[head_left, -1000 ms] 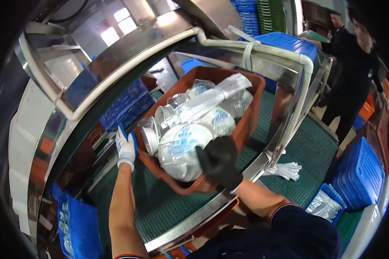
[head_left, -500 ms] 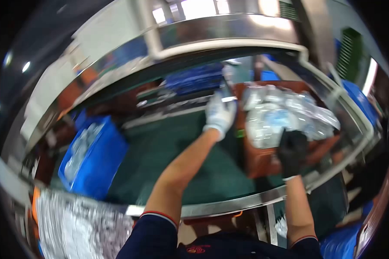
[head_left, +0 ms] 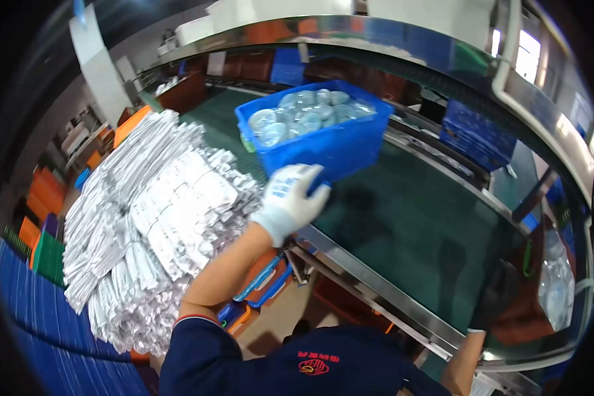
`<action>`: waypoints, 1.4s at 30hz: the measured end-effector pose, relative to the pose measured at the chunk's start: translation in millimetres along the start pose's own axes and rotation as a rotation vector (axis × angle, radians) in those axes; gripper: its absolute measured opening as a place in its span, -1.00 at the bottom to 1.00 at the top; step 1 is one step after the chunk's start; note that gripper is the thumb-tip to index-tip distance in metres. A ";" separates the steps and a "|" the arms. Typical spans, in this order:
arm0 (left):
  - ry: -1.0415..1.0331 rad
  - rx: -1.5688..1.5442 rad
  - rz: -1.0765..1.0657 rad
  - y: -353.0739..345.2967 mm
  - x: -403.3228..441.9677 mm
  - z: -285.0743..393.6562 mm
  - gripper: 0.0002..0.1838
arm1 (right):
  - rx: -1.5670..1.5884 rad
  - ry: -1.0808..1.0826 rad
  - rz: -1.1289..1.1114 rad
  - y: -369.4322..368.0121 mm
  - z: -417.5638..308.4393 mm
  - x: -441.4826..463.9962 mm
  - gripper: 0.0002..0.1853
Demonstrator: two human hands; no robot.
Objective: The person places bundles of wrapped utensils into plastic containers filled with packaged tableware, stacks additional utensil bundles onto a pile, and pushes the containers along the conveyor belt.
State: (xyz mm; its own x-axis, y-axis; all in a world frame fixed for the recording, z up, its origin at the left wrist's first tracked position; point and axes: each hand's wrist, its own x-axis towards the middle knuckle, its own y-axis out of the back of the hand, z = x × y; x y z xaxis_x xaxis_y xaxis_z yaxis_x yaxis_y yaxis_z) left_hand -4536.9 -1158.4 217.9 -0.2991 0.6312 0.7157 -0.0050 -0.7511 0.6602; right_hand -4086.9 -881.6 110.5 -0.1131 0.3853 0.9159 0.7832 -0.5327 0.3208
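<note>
My left hand (head_left: 292, 198), in a white glove with blue print, is at the lower front corner of a blue bin (head_left: 323, 152). Its thumb stands apart from the fingers, with blue visible between them; contact with the bin is unclear. Clear, rounded plastic pieces (head_left: 310, 115) fill the bin, which sits on a green conveyor belt (head_left: 402, 224). Far right, my right hand (head_left: 500, 294), in a black glove, is beside a reddish-brown crate (head_left: 525, 310) holding clear plastic-wrapped items (head_left: 556, 287). Its fingers are dark and blurred.
A tall heap of bundled white strips (head_left: 171, 204) stands left of the belt. The metal edge (head_left: 369, 284) of the conveyor runs in front of me. Blue stacked crates (head_left: 478, 135) lie beyond the belt, and a curved metal rail (head_left: 402, 33) arches over the back.
My view has turned left. My left hand has gone from beside the brown crate to the blue bin. My right hand has shifted from above the crate's contents to its near side.
</note>
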 end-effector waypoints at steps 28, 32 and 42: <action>0.490 0.194 -0.533 134.5 -15.9 -286.1 -0.35 | 0.407 0.500 -0.355 -136.7 -284.6 53.8 -0.67; 0.480 -0.072 -0.791 154.5 2.6 -330.7 -0.20 | 0.407 0.485 -0.352 -135.1 -259.2 43.8 -0.71; -0.105 0.409 -1.013 128.5 12.6 -437.2 0.01 | 0.124 0.399 -0.400 -126.2 -251.0 23.3 -0.73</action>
State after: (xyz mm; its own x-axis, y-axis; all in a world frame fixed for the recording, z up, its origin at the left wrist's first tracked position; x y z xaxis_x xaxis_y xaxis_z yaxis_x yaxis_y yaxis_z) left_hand -4958.5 -1331.8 212.1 -0.2518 0.9473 -0.1981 0.1199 0.2337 0.9649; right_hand -4341.9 -994.6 152.0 -0.6179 0.2118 0.7572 0.6953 -0.3023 0.6520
